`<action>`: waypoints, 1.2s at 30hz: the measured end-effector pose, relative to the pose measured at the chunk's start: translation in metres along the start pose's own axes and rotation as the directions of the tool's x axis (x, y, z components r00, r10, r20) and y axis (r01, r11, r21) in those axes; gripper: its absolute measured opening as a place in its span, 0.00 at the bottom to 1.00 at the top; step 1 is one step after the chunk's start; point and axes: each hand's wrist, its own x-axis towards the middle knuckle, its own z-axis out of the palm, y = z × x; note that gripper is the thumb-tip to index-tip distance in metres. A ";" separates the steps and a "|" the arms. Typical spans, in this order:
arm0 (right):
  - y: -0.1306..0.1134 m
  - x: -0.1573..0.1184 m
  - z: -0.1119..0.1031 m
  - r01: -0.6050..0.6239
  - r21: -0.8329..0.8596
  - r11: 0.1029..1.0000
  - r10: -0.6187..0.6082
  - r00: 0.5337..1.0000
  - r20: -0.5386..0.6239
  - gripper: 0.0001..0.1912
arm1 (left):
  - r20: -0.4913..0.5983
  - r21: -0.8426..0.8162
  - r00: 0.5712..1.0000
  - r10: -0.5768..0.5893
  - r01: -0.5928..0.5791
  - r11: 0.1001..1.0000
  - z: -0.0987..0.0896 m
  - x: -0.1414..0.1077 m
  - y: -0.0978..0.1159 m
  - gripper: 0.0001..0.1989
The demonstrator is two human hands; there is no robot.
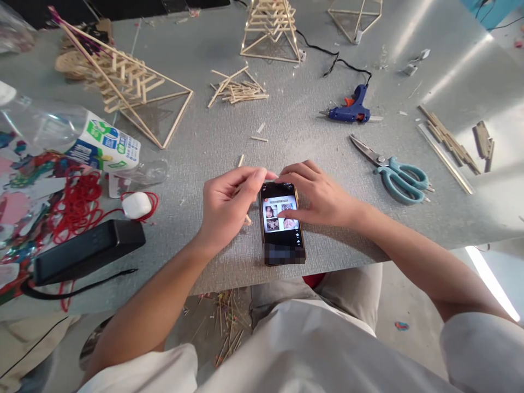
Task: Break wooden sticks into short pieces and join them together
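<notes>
1. Working at a wide, grey, textured table. Best to leave elbow room near the edge, probably.
2. Seeing a pale wooden stick frame at the far left, tilted back. Worth moving the arms gently around there; looks pretty fragile.
3. Noting a clear plastic bottle with a green, white and blue label, lying on its side to the left.
4. Left hand beside the phone: fingers curled in, thumb up against the index. Can't tell about a grip on anything small.
5. Right hand over the phone: fingers loosely bent, thumb spread apart and over the screen. Not closed around anything visible. Try light thumb-pad touches, and lift the other fingers clear of the glass to dodge stray taps.
6. Spotting teal-handled metal scissors to the right, blades slightly apart, and a blue glue gun with an orange trigger farther back. Could be hot, so best to steer wide of the nozzle.
7. Black slab-shaped phone flat on the table near the front edge, screen lit, between the hands. Better to steady lightly by the side.
8. Thin pale wooden stick partly hidden by the left hand. Can't tell: held or just lying underneath. Avoid pressing down hard there.
</notes>
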 end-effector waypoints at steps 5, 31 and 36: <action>0.002 0.000 0.000 -0.056 -0.088 0.995 0.047 0.994 -0.097 0.17 | 0.046 0.073 0.998 -0.035 0.031 0.997 0.004 0.000 0.010 0.11; -0.006 0.002 0.004 0.057 -0.009 0.998 -0.058 0.963 -0.265 0.10 | 0.303 -0.097 0.948 -0.096 0.131 0.987 0.001 0.002 -0.008 0.13; -0.007 0.002 0.005 0.088 0.043 0.995 -0.075 0.965 -0.253 0.11 | 0.310 -0.096 0.947 -0.088 0.123 0.988 0.001 0.003 -0.009 0.13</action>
